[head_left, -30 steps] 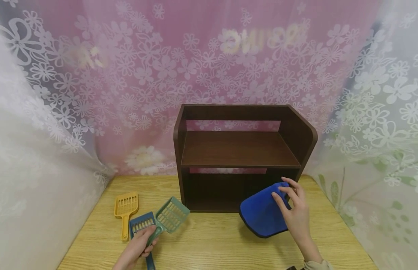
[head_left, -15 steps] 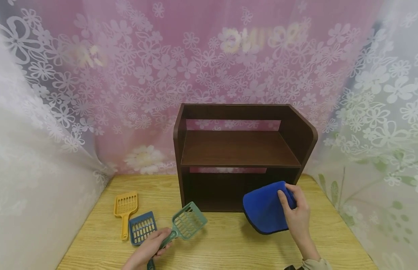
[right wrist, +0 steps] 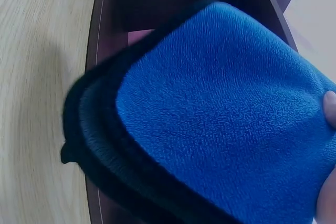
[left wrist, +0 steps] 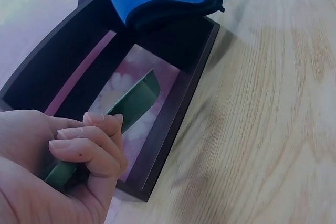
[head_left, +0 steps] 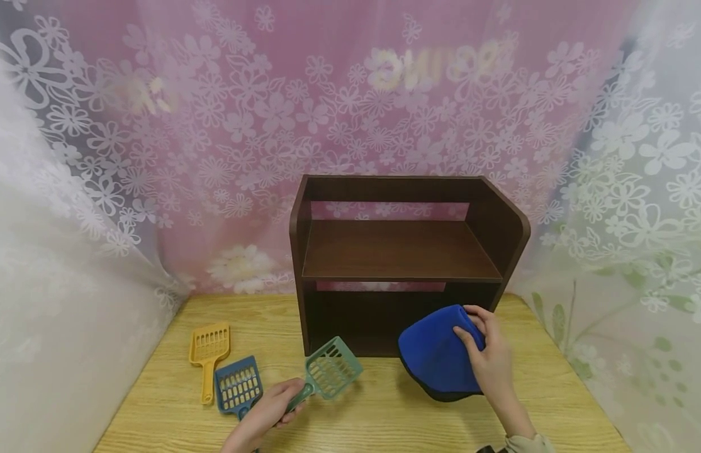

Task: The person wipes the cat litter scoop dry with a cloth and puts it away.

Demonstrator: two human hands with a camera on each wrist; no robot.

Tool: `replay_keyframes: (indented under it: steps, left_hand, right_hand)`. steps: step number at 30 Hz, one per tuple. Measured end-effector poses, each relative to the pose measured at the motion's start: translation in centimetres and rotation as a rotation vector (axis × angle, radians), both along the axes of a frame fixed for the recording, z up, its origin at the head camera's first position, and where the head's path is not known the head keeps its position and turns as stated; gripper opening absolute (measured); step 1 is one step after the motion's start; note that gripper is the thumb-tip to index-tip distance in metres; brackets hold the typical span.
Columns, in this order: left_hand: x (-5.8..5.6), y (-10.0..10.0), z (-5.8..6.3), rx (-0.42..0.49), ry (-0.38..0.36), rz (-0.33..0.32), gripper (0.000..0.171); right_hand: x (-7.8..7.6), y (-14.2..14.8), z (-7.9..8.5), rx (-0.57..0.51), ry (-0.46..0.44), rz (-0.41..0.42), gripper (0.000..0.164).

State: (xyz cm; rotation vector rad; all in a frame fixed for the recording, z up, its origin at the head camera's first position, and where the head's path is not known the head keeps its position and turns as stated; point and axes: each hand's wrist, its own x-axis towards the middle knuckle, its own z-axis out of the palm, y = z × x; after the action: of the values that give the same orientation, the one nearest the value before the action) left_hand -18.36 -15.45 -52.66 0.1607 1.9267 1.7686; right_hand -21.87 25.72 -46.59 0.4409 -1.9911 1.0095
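My left hand (head_left: 273, 408) grips the handle of a green slotted litter scoop (head_left: 332, 369), whose head points up and right in front of the shelf's lower opening. In the left wrist view the fingers curl round the green handle (left wrist: 61, 174). My right hand (head_left: 489, 349) pinches the top corner of a folded blue cloth (head_left: 438, 352) with black edging, thumb on the near side. The cloth hangs before the lower right of the dark brown shelf (head_left: 404, 250). In the right wrist view the plush blue cloth (right wrist: 226, 98) covers much of the shelf.
A yellow litter scoop (head_left: 209, 353) and a blue litter scoop (head_left: 239, 384) lie on the wooden table (head_left: 158, 412) at left; my left hand hides part of the blue one's handle. Flowered curtains (head_left: 226, 138) surround the table at the back and sides.
My left hand has carried the green scoop to the right, away from above the blue scoop. My right hand has shifted its hold on the cloth, which has moved slightly.
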Motion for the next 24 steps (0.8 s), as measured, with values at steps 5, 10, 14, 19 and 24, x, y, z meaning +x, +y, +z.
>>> replay_keyframes:
  steps: [5, 10, 14, 19, 24]
  left_hand:
    - [-0.4, 1.1, 0.3, 0.008, 0.045, -0.025, 0.035]
    - [-0.7, 2.5, 1.1, 0.014, 0.067, -0.034, 0.033]
    - [-0.8, 3.8, 1.8, 0.023, 0.079, -0.048, 0.034]
    - [-0.9, 5.3, 2.2, 0.031, 0.097, -0.062, 0.033]
    - [-1.0, 6.7, 2.2, 0.047, 0.113, -0.09, 0.032]
  right_hand:
    - [0.1, -0.2, 0.4, 0.142, 0.002, -0.025, 0.046]
    - [-0.4, -0.3, 0.7, 0.289, 0.08, -0.045, 0.046]
    - [-1.0, -0.3, 1.1, 0.402, 0.146, -0.099, 0.026]
    - [-1.8, -0.8, 1.7, 0.535, 0.182, -0.137, 0.036]
    - [-2.5, -2.1, 2.2, 0.609, 0.242, -0.121, 0.037]
